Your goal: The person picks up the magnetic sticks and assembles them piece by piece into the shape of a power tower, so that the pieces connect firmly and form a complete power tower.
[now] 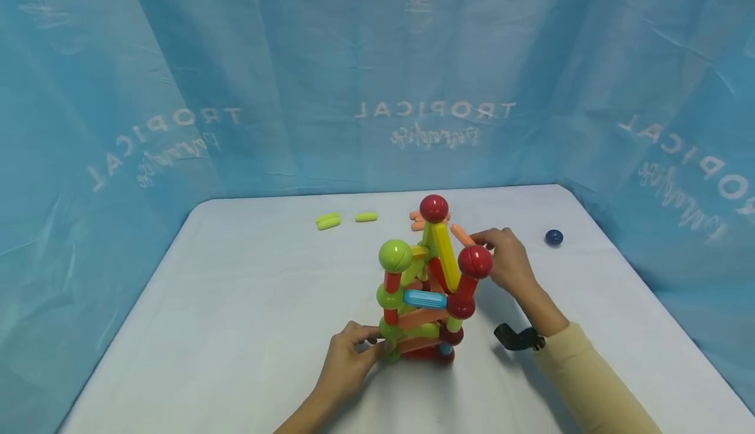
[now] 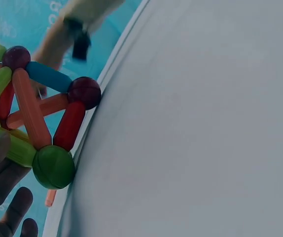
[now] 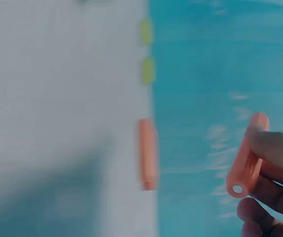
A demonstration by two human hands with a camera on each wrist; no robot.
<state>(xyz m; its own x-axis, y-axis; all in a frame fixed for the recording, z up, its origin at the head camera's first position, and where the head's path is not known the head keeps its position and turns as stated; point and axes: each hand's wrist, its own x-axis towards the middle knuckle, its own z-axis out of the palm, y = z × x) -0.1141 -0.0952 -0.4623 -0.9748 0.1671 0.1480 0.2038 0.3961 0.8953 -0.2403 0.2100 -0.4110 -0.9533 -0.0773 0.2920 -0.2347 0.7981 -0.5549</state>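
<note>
A tower of coloured magnetic sticks and balls [image 1: 426,299] stands upright on the white table, with red balls [image 1: 475,261] and a green ball [image 1: 395,256] at its top corners. My left hand [image 1: 348,362] pinches it low on the left. The left wrist view has those fingers against a yellow-green stick [image 2: 19,149] beside a green ball [image 2: 53,167]. Behind the tower's right side, my right hand [image 1: 507,260] pinches an orange magnetic stick [image 3: 247,160] between thumb and fingers. A pale magnet end shows on that stick, apart from any ball.
Yellow-green sticks [image 1: 328,222] lie toward the table's back edge. More orange sticks [image 1: 417,226] are behind the tower, partly hidden by it. A dark blue ball [image 1: 554,238] rests at the back right. Blue printed sheeting [image 1: 295,93] hangs around the table.
</note>
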